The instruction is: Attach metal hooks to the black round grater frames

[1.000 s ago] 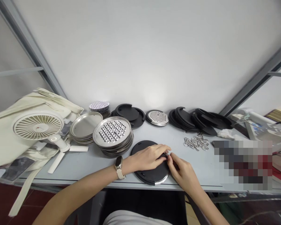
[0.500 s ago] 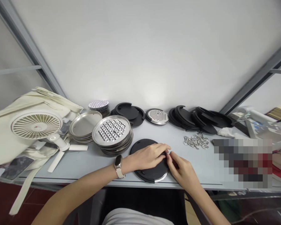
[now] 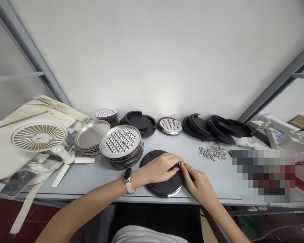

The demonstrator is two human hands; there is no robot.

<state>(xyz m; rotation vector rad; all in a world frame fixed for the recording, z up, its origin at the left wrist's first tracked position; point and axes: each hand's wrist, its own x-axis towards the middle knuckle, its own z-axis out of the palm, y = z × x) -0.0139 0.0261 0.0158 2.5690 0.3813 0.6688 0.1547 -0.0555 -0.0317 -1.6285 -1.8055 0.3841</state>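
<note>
Fan [image 3: 39,136] left; rings [image 3: 212,151] right of disc [image 3: 162,185]

A pale grey table [image 3: 96,175] stands against a plain white wall [image 3: 152,57] between grey metal frames [image 3: 27,44].

right hand [image 3: 196,184]: fingertips shift slightly toward left hand [image 3: 162,167] | small metal ring [image 3: 181,164]: now visible between fingertips

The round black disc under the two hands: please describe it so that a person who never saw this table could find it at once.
On the grey table, look at the near edge, in front of the stack of perforated round steel plates. The round black disc lies there flat and alone, with the left hand resting on it and the right hand at its right rim. Unlike the other black discs by the wall, it shows a steel rim underneath.
</note>
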